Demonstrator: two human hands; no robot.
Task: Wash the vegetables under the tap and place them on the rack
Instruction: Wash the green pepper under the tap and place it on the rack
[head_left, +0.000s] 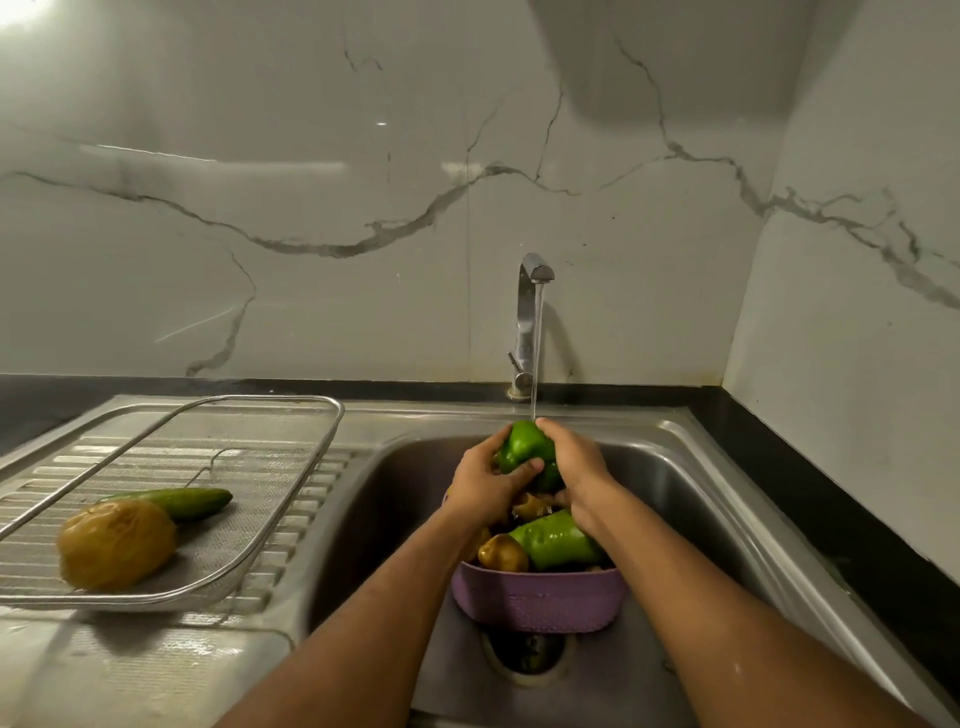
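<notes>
Your fingers curl round a green pepper (524, 446): the left hand (485, 486) cups it from below with the thumb laid across its front, and the right hand (574, 462) wraps its far side. You hold it right under the water running from the tap (530, 312), above a purple colander (537, 597) in the sink (691, 499). The colander holds another green pepper (556, 543) and some potatoes (503, 553). To your left, the wire rack (291, 499) on the drainboard carries a cucumber (182, 501) touching a potato (117, 543).
</notes>
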